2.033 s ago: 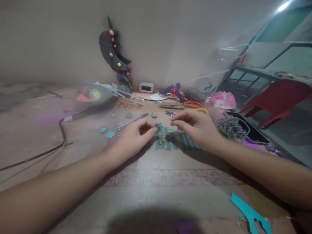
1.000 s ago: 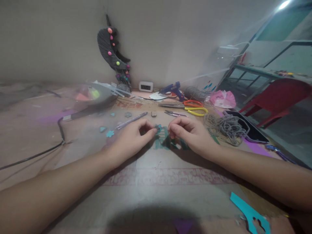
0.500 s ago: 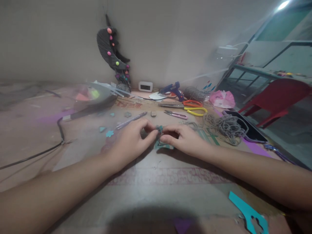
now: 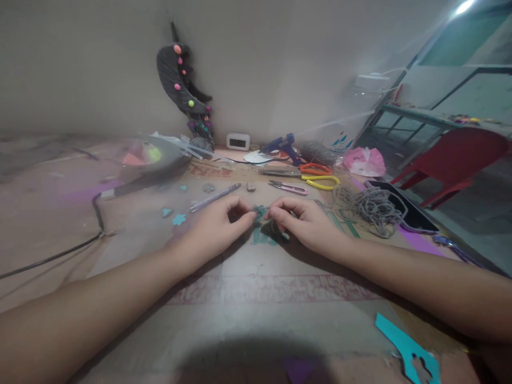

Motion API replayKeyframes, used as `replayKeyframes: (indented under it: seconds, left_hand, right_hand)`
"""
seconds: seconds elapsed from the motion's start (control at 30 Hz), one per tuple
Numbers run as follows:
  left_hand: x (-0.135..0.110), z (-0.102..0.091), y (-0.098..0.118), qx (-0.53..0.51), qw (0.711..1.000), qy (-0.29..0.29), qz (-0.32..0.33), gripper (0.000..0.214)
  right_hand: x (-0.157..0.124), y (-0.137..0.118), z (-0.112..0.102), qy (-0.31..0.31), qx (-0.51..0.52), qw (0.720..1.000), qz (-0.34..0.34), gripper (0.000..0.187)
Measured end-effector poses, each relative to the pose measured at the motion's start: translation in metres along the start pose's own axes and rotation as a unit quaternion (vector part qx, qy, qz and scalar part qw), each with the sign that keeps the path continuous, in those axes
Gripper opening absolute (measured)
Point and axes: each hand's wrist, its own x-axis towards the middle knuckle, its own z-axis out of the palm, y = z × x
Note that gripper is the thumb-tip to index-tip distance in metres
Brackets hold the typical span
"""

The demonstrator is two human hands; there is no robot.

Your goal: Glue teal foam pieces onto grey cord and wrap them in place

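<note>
A small teal flower-shaped piece [image 4: 260,212] with grey yarn about it is at the middle of the table, between my fingertips. My left hand [image 4: 226,221] pinches its left edge with thumb and index finger. From the right, my right hand [image 4: 304,221] is closed in a pinch on grey yarn close to the flower; the strand's path is partly hidden by the fingers. Another teal flower [image 4: 179,219] and a teal scrap [image 4: 166,212] lie left of my left hand. Loose grey yarn [image 4: 380,210] is heaped to the right of my right hand.
Behind my hands lie a pen [image 4: 216,197], thread snips [image 4: 288,188], scissors [image 4: 320,182] and a blue glue gun [image 4: 282,146]. A white clock [image 4: 238,141] stands by the wall, near a hanging grey crescent [image 4: 170,74]. A phone [image 4: 416,213] and cut teal sheet [image 4: 408,344] are at right.
My fingertips have moved slightly apart, so more of the teal flower shows between them. My right hand has shifted a little, its fingers curling more.
</note>
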Motion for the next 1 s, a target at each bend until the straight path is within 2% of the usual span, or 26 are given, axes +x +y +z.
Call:
replayKeyframes:
  seconds: [0.17, 0.3, 0.37, 0.5, 0.57, 0.63, 0.73, 0.83, 1.0]
  left_hand:
    - [0.000, 0.000, 0.000, -0.005, 1.000, -0.004, -0.002, 0.018]
    - [0.001, 0.000, -0.004, -0.004, 1.000, 0.004, -0.001, 0.019]
    - [0.001, 0.001, -0.004, -0.015, 1.000, 0.004, -0.003, 0.017]
    - [0.001, 0.000, -0.001, -0.030, 1.000, 0.000, -0.009, 0.016]
    - [0.000, 0.000, 0.001, -0.025, 1.000, 0.001, -0.013, 0.018]
    - [0.000, 0.000, 0.003, -0.023, 1.000, 0.003, -0.017, 0.019]
    - [0.001, 0.000, 0.003, -0.026, 0.999, 0.002, -0.022, 0.020]
    - [0.002, 0.000, 0.003, -0.030, 0.999, 0.000, -0.019, 0.020]
    - [0.003, 0.001, 0.000, -0.036, 0.999, 0.004, -0.030, 0.020]
  right_hand:
    - [-0.001, 0.000, 0.000, -0.007, -0.012, 1.000, -0.001, 0.026]
    - [0.002, 0.002, -0.006, -0.027, -0.102, 0.994, -0.036, 0.028]
    - [0.006, 0.004, -0.014, 0.018, -0.151, 0.986, -0.063, 0.023]
    - [0.021, 0.010, -0.039, 0.182, -0.195, 0.959, -0.094, 0.023]
    - [0.029, 0.014, -0.055, 0.230, -0.223, 0.944, -0.073, 0.031]
    - [0.034, 0.019, -0.071, 0.252, -0.245, 0.936, -0.031, 0.040]
    - [0.040, 0.028, -0.091, 0.236, -0.267, 0.934, 0.015, 0.041]
    - [0.047, 0.036, -0.105, 0.190, -0.287, 0.938, 0.035, 0.020]
    - [0.084, 0.051, -0.118, 0.153, -0.354, 0.921, 0.058, 0.059]
